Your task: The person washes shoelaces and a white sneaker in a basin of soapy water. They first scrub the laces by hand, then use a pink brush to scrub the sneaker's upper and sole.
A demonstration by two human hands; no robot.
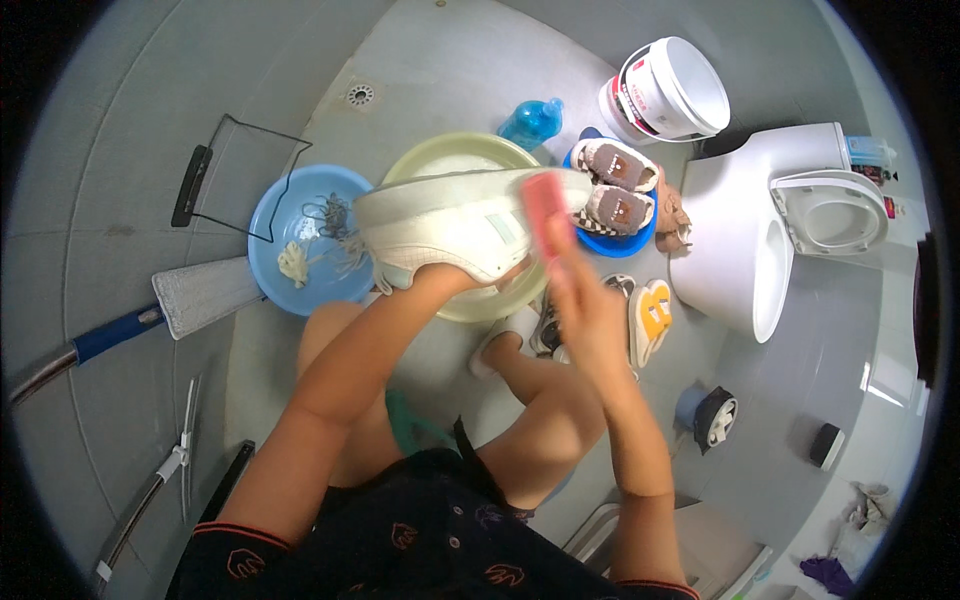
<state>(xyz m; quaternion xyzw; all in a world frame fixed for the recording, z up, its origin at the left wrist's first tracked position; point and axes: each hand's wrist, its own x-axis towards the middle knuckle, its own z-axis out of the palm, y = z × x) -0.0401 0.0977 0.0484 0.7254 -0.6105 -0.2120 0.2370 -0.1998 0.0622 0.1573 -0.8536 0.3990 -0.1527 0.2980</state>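
Note:
A white sneaker point(445, 222) is held sideways over a pale green basin point(470, 308), its sole turned away from me and its toe to the right. My left hand point(438, 284) grips it through the shoe's opening, most of the fingers hidden inside. My right hand point(585, 305) is closed round a pink scrub brush point(547, 212), blurred by motion, at the toe end of the sole. Whitish liquid shows in the basin behind the shoe. To the left, a light blue basin point(262, 225) contains grey laces point(328, 215) and a cream-coloured bundle point(293, 262).
Beyond the green basin lies a blue bottle point(532, 124). A dark blue basin point(612, 243) holds checkered shoes point(620, 165), near a white bucket point(668, 92) and a toilet point(735, 230). Yellow slippers point(652, 318) lie at right. A flat mop point(208, 296) leans at left.

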